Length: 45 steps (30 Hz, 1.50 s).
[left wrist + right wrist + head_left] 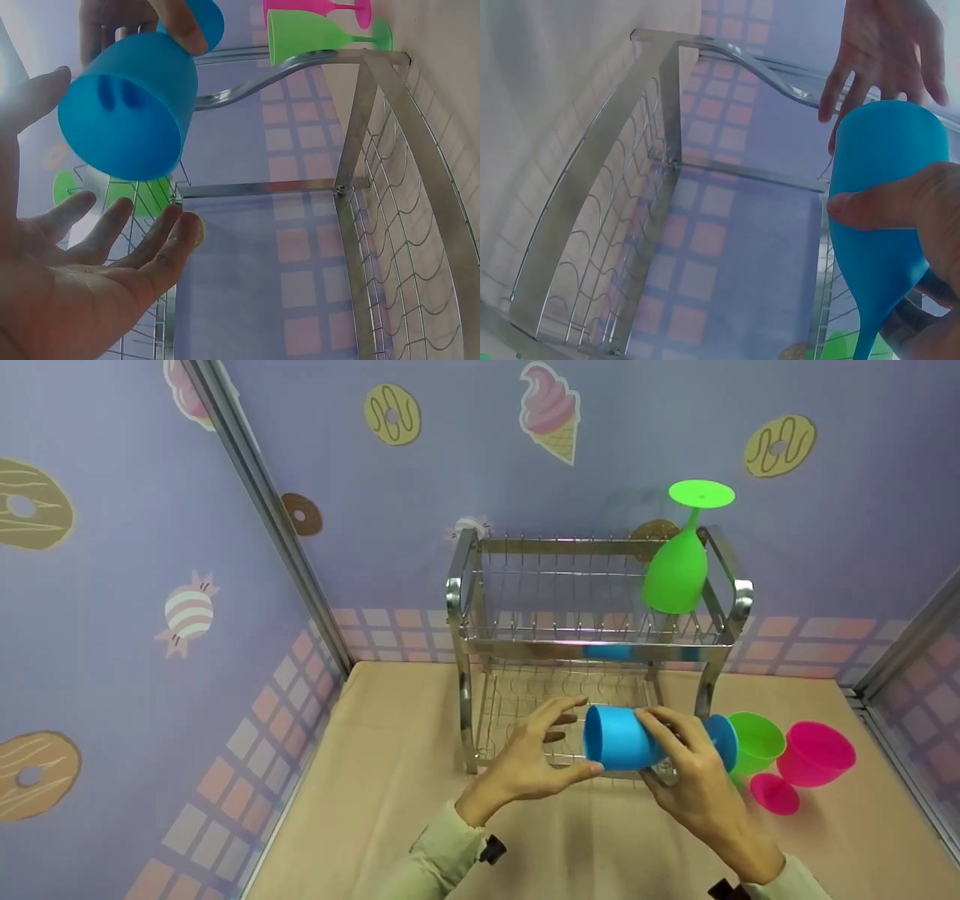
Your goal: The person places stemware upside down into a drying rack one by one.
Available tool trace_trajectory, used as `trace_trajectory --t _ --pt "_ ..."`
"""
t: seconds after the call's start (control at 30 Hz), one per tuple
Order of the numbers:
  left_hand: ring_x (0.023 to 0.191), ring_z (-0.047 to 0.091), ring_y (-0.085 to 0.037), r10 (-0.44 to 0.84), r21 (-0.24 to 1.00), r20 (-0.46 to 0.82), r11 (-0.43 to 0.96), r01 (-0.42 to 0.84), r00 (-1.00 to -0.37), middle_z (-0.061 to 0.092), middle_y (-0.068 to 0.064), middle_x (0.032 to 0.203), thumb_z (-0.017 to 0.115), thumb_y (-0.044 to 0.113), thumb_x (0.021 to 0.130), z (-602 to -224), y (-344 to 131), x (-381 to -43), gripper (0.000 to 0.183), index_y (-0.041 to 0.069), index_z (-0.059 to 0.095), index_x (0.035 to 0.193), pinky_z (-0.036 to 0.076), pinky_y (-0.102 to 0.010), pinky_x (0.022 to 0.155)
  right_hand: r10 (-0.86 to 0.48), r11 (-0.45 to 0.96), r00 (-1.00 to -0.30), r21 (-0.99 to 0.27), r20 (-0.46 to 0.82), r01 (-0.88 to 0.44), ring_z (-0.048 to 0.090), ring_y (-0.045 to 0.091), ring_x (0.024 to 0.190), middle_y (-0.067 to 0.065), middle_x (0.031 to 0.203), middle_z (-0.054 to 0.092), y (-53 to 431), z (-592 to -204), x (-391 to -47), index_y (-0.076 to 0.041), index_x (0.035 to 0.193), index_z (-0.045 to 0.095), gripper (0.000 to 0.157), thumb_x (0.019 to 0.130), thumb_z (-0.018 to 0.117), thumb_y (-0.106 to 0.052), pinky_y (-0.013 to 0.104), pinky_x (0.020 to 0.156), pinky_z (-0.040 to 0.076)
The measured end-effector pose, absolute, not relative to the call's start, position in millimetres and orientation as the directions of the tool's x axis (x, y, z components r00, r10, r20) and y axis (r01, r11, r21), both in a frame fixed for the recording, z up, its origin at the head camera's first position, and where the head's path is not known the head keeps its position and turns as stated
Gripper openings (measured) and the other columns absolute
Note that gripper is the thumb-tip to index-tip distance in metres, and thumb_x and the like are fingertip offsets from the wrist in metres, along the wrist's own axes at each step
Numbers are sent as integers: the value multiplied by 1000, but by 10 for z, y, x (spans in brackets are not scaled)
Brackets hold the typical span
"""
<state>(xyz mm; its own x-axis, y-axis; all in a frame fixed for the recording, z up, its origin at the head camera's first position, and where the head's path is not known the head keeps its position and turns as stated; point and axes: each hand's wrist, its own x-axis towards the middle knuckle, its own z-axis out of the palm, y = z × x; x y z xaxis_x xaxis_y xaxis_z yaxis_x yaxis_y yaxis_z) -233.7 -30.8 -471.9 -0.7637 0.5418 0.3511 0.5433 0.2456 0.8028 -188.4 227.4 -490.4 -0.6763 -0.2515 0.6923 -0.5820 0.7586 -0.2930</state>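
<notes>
While our right hand [697,780] is gripping a blue plastic stemmed goblet [619,739] sideways, our left hand [529,757] is facing its rim, holding nothing. Right fingers: curling round the lower bowl, thumb pressing along the wall. Left fingers: spreading wide, thumb well apart from the rest. Left thumb tip is overlapping the rim in the head view; we are not managing to tell whether it is touching. Goblet position: we are holding it in the air at the front of a two-tier silver metal wire dish rack [517,648], mouth pointing left, foot pointing right. At the right end of the rack's upper tier, a bright green plastic goblet [679,574] is resting upside down, foot up, tilting a little. Right of the rack, a lime-green plastic goblet [759,742] and a hot-pink plastic goblet [817,755] are standing upright side by side on a beige tabletop [390,727]; our right hand and the blue foot are partly hiding the lime one. Behind, a lavender wall [472,457] is showing printed donuts and an ice cream cone.
</notes>
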Motion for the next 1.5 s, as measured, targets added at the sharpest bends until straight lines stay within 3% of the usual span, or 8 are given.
trace_trajectory --t 0.6,0.77,0.9,1.0,1.1,1.2,1.33,1.5 --pt "139 59 -29 538 844 336 192 500 -773 51 -7 154 87 35 91 -4757 -272 -2315 79 25 46 158 60 -34 103 -275 768 -666 -259 694 -586 60 49 128 23 141 61 2144 -4902 -1865 -4 147 61 101 56 101 11 71 105 53" --pt "136 61 -26 515 833 360 197 517 -778 55 -6 150 87 37 90 -4749 -308 -2341 76 24 49 155 61 -31 102 -279 741 -598 -228 751 -632 59 42 128 21 143 61 2171 -4895 -1836 -5 146 63 97 58 102 8 37 124 43" --pt "134 62 -26 480 832 378 199 518 -791 57 -8 148 88 37 89 -4750 -352 -2363 75 22 51 153 62 -35 100 -232 651 -493 -243 839 -719 63 36 120 23 131 67 2214 -4977 -1809 0 134 69 51 90 88 -15 15 122 36" --pt "133 63 -31 452 842 375 199 501 -809 56 -12 149 88 37 88 -4740 -376 -2361 76 18 50 152 64 -39 98 -151 584 -477 -312 866 -750 68 24 112 21 120 71 2219 -5115 -1787 1 125 74 41 98 81 -29 12 112 47" --pt "133 63 -35 432 860 354 197 470 -829 53 -15 151 86 38 88 -4727 -373 -2346 77 17 47 151 64 -41 97 -33 447 -593 -519 804 -728 70 16 111 21 118 72 2173 -5237 -1775 4 124 72 39 89 86 -3 14 104 54" --pt "134 62 -37 424 875 336 190 445 -841 50 -17 152 86 38 88 -4716 -341 -2329 79 16 44 150 64 -41 97 76 186 -784 -781 616 -596 71 15 117 16 128 71 2113 -5272 -1774 8 136 64 58 82 81 19 22 102 59" --pt "134 60 -37 429 876 341 178 448 -837 47 -15 150 87 35 87 -4708 -280 -2312 78 16 43 148 64 -38 97 87 -181 -948 -931 308 -319 66 13 131 7 150 59 2052 -5196 -1784 7 159 40 66 98 65 13 29 109 57" --pt "135 60 -35 441 883 335 160 441 -832 45 -14 150 89 32 86 -4703 -239 -2284 77 18 43 146 63 -36 98 -19 -461 -984 -875 177 -148 58 8 139 23 173 23 1991 -5097 -1819 2 169 8 81 106 58 2 31 115 52"
